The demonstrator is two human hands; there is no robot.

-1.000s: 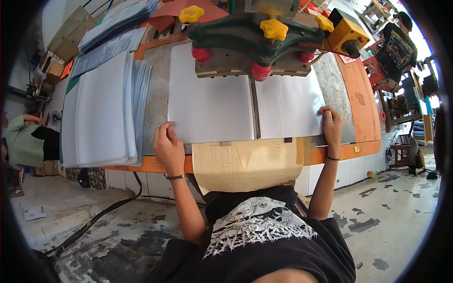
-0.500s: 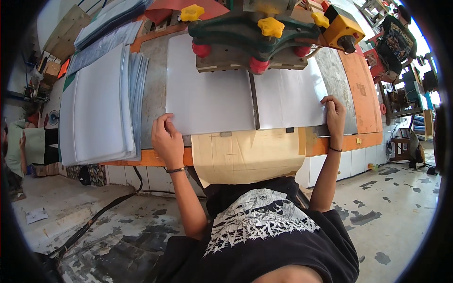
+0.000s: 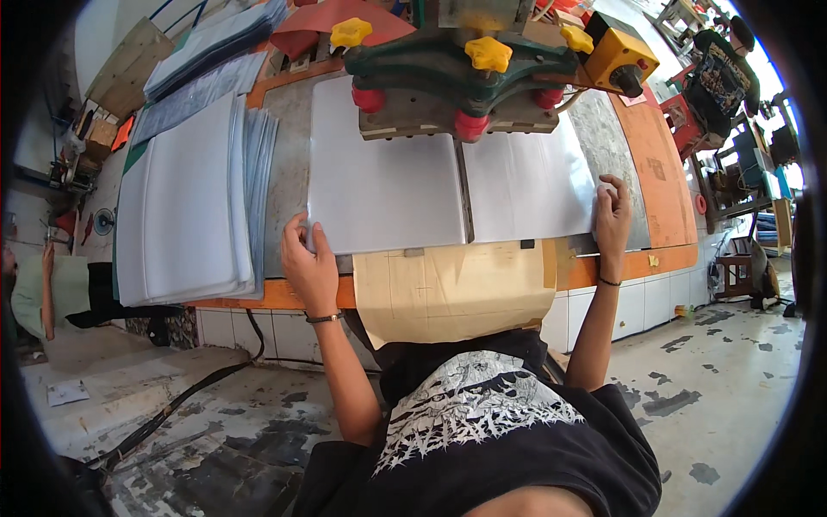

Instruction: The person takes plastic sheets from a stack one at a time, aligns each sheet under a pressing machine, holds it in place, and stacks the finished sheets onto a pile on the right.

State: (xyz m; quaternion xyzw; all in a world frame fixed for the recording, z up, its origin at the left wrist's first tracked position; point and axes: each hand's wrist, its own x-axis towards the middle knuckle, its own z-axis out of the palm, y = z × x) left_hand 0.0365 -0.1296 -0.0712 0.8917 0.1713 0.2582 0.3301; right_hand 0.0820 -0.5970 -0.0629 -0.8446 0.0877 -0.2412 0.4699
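A wide white sheet [image 3: 388, 194] lies across the metal-topped bench under a green press head [image 3: 457, 65] with yellow and red knobs. My left hand [image 3: 308, 263] pinches the sheet's near left corner, fingers curled on its edge. At the sheet's right edge my right hand [image 3: 613, 215] presses down with bent fingers. A brown cardboard panel [image 3: 452, 289] hangs over the bench front between my arms.
A thick stack of white sheets [image 3: 185, 207] sits on the bench to the left. A yellow switch box [image 3: 622, 59] is at the back right. Another person stands far right [image 3: 724, 69], and someone's arm [image 3: 47, 284] shows at far left. A cable runs over the floor [image 3: 172, 401].
Both hands have stayed on the sheet's edges. The sheet has slid a little further in under the press head.
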